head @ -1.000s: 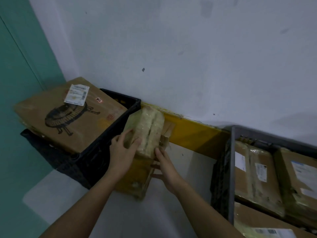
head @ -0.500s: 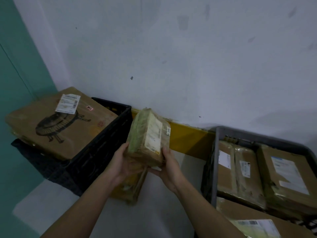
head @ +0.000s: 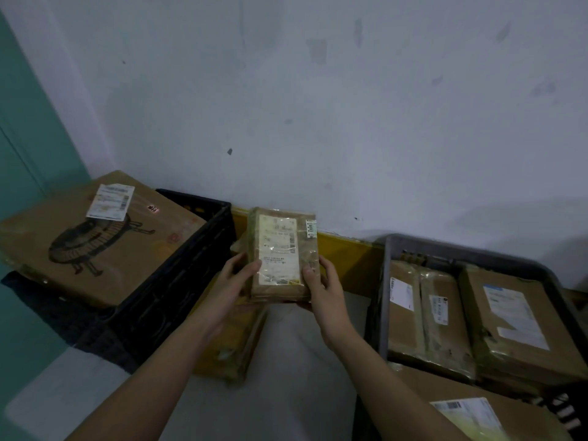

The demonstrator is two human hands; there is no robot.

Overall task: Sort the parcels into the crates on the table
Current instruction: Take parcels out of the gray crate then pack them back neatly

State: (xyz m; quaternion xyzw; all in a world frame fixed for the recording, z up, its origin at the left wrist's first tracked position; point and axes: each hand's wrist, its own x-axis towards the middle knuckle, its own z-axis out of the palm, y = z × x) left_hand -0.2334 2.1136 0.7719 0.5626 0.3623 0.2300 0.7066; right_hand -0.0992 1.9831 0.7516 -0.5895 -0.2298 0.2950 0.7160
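Nearest, both forearms reach out over the pale counter (head: 296,361). The left hand (head: 230,286) and right hand (head: 324,281) each clamp one long side of a small parcel (head: 283,256), thumbs on its labelled face and the other fingers tucked behind, so both grips are closed on it. The parcel is lifted clear of the counter, label toward the camera, between the two crates.

It looks like a small carton wrapped in clear tape or film: probably light and fairly stiff, but the glossy wrap could be slippery, so holding it by the side edges, as here, seems the safest purchase. Pressing on the label face adds friction without crushing it.

Just below the parcel another yellowish package (head: 235,345) lies on the counter. To the right, the grey crate (head: 386,281) already carries several taped parcels. Farther left, the black crate (head: 191,275) holds a large cardboard box (head: 95,240) that overhangs its rim.
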